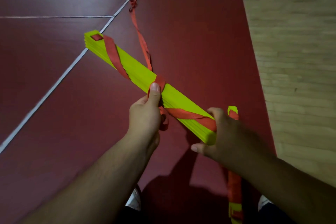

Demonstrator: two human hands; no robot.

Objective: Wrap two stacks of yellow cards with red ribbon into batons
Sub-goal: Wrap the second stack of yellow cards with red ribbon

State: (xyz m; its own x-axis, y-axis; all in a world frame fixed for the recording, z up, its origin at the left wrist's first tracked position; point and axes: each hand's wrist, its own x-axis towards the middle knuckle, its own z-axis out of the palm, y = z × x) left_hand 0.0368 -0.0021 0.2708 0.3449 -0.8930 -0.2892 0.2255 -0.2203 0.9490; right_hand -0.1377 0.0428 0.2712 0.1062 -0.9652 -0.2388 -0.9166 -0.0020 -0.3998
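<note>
Floor (200, 32) of dark red, lined in white, spread beneath a person holding a long stack of yellow cards (134, 63) slantwise above it. A second stack (235, 211), already bound, appeared to lie by the feet. The left hand (145, 114) gripped the middle, thumb pinning the red ribbon (112, 52); the right hand (229, 132) curled round the near end. Wrapping seemed well along: the next turn called for keeping tension while drawing in the loose tail (140, 32).
</note>
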